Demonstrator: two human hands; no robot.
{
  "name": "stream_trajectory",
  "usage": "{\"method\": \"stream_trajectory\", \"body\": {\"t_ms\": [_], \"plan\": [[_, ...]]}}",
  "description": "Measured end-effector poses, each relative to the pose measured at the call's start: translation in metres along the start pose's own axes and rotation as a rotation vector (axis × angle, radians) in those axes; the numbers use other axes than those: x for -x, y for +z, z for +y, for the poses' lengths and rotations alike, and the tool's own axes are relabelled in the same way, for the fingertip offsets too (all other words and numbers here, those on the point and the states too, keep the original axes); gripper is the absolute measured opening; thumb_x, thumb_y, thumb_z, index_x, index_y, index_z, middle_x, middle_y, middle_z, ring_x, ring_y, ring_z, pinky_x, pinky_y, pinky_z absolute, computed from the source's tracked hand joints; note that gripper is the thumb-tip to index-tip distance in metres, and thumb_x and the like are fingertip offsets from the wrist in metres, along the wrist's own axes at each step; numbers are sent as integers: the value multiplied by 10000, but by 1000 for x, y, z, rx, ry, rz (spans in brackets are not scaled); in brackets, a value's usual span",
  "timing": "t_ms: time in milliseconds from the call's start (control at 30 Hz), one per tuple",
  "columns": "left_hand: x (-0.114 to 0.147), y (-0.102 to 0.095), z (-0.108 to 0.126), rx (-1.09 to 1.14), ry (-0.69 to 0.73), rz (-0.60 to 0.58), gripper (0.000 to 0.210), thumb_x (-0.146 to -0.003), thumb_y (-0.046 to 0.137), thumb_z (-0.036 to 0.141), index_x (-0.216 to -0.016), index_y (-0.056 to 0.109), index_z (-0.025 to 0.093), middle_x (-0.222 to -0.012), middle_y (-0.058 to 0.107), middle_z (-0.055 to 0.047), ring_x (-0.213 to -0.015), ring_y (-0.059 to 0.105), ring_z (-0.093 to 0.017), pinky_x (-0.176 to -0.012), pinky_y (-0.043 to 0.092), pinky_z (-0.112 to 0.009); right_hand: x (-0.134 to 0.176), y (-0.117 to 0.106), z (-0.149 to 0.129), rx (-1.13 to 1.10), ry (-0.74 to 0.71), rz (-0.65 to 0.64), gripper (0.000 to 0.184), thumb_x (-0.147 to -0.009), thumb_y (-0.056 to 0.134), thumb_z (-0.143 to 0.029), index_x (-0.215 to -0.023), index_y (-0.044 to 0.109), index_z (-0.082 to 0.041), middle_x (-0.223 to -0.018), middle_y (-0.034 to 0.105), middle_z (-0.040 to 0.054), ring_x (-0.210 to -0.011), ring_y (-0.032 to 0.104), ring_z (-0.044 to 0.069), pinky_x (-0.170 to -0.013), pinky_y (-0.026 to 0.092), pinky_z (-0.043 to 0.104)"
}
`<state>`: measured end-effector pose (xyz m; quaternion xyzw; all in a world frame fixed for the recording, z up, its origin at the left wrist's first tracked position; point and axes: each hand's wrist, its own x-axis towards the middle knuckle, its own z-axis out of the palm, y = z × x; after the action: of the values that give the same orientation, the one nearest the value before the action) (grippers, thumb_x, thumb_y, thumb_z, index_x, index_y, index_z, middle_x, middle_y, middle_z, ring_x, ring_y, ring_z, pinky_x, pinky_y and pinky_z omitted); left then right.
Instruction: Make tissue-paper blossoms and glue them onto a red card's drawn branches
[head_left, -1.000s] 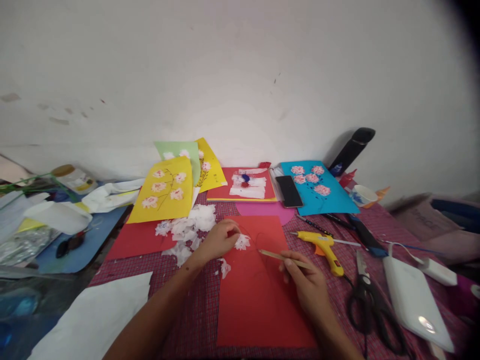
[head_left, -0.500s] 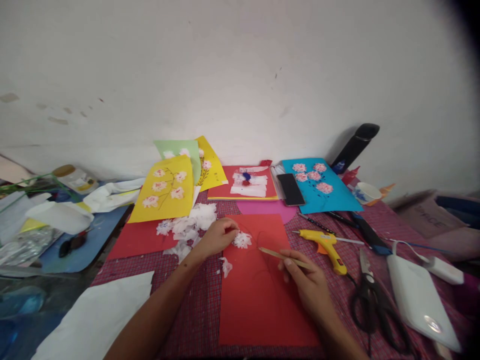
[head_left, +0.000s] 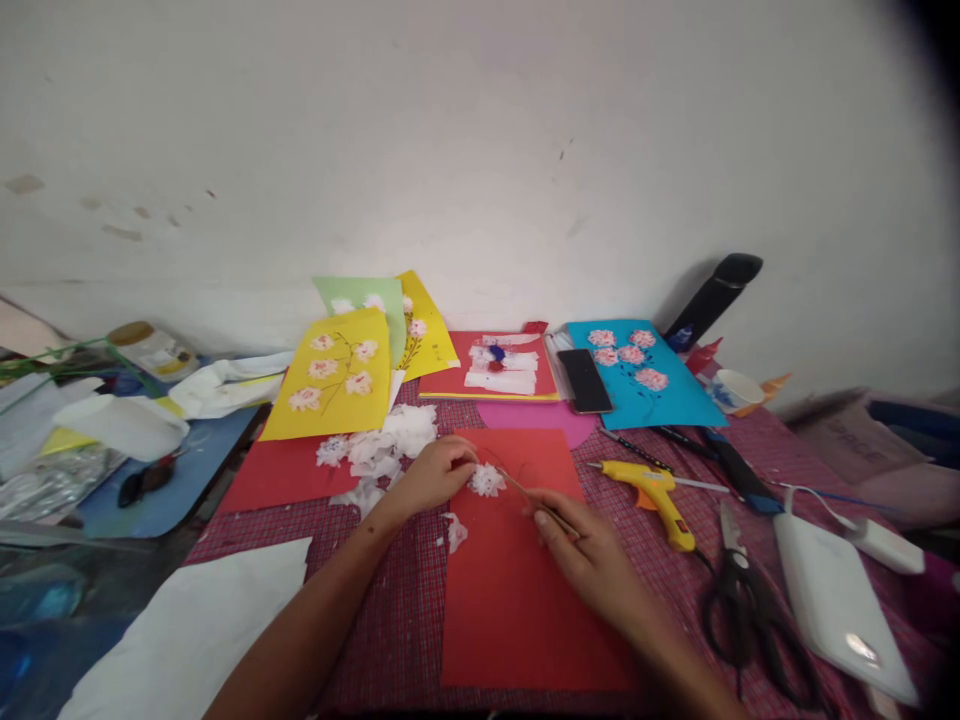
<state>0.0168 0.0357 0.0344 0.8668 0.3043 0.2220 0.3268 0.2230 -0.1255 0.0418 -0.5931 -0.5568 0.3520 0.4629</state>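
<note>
A red paper sheet lies in front of me with faint curved pencil lines on it. Near its upper left is a white crumpled tissue-paper flower. The pinched fingertips of my left hand are at the flower's left edge; whether they grip anything is hidden. My right hand is closed around a thin wooden stick, whose tip reaches the flower's upper right side. A small pinkish tissue piece rests at the sheet's left edge, below my left hand.
White tissue scraps lie left of the sheet. To the right are a yellow glue gun, black-handled scissors and a white power bank. Flower pictures on yellow card and blue card, plus a phone, stand behind.
My right hand has shifted left and turned the stick, bringing its tip from the pencil lines to the flower. My left hand has stayed at the flower's left edge.
</note>
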Motion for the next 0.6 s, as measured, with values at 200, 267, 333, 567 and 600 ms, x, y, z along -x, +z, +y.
{"method": "stream_trajectory", "body": {"t_ms": [200,267,333,567,600], "plan": [[1,1,-1,21,52,-6,271,-859,464,89,-929,706,190,-1033,703,-48,-996,626,-164,-943,466,-295,14,-5,10,61,-16,30,260,-902,563,-312,-1113,707,-262,-978,736,55,-875,679,237,-810,537,358],[3,0,0,7,52,25,303,-849,446,65,-944,705,193,-1068,697,-50,-1020,622,-164,-958,463,-305,19,-8,15,71,-22,44,254,-896,570,-318,-1106,709,-281,-1027,733,57,-943,673,256,-857,530,390],[6,0,1,-22,45,49,299,-842,451,59,-932,702,195,-1079,692,-54,-1017,621,-170,-948,470,-314,26,-12,21,129,-48,61,257,-899,563,-307,-1112,705,-289,-1069,726,64,-990,665,269,-880,525,415],[15,5,7,-135,96,45,206,-855,521,130,-949,693,191,-1053,668,-72,-988,601,-188,-926,475,-333,67,-35,35,627,-162,-11,406,-882,599,-326,-1286,622,-292,-1306,612,104,-1181,577,303,-1000,462,512],[16,6,9,-148,104,44,206,-861,526,142,-971,693,192,-1064,663,-75,-1000,597,-193,-933,472,-339,75,-43,36,673,-163,-14,395,-879,603,-342,-1270,633,-294,-1318,603,102,-1198,564,307,-1011,455,513]]}}
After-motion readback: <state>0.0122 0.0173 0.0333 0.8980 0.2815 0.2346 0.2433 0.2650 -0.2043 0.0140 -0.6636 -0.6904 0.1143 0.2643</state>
